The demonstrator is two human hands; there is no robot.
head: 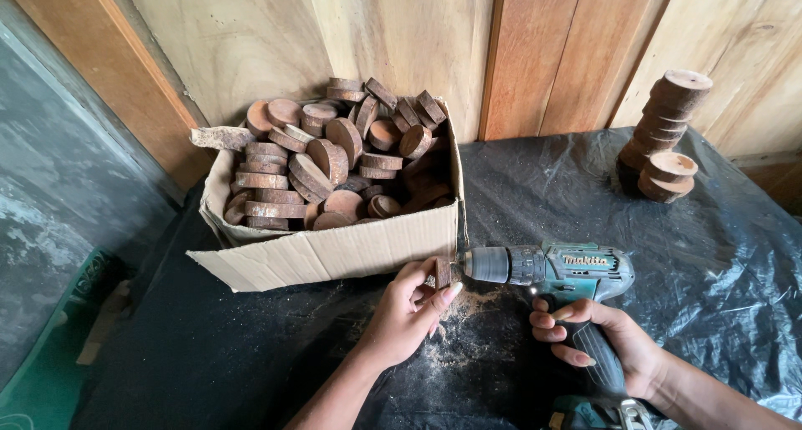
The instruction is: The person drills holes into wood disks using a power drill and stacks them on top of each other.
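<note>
Lower right of the frame: the right hand (614, 346) was wrapped around the grip of a teal and black cordless drill (551, 271), fingers curled tight on the handle, one near the trigger. The drill lay level, its chuck pointing toward frame centre.

Lower centre: the left hand (409, 309) pinched a small wooden disc (442, 273) on edge between thumb and fingertips, fingers closed on it. The disc stood upright just above the black plastic sheet (710, 263) covering the table, its face turned to the drill bit, which met it or sat just against it.

Beneath both hands: a scatter of pale sawdust (468, 313) on the sheet.

Judged step: boring a hole through the held disc. The next move would seem to call for steady pressure along the bit's line, with the fingertips kept clear of where the bit would come through.

Centre, just behind the hands: an open cardboard box (334, 250), heaped with similar brown wooden discs, its front flap folded down.

Upper right: a leaning stack of discs (664, 133) on the sheet, well apart from the box.

Top of frame: a wall of wooden boards (418, 37).

Left edge: grey floor and a green crate (50, 355).
</note>
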